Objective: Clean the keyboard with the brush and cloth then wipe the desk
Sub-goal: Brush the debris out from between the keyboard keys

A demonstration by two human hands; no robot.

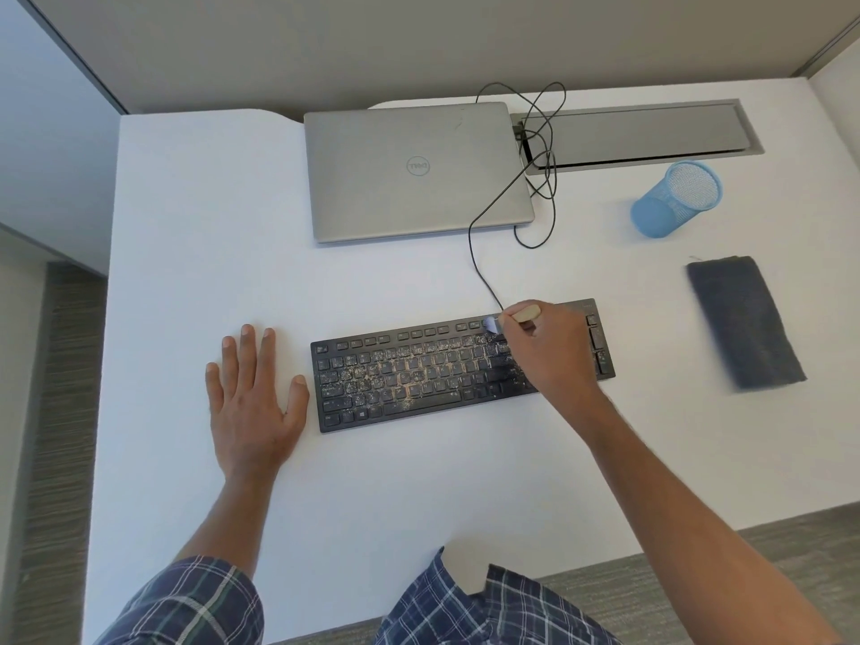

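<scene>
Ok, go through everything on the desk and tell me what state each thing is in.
keyboard: crumbs scattered over the keys
brush: held by the right hand, bristles at the top key rows
cloth: folded, lying untouched right of keyboard
laptop: lid closed
mesh cup: upright, looks empty
left hand: rests flat on the desk
</scene>
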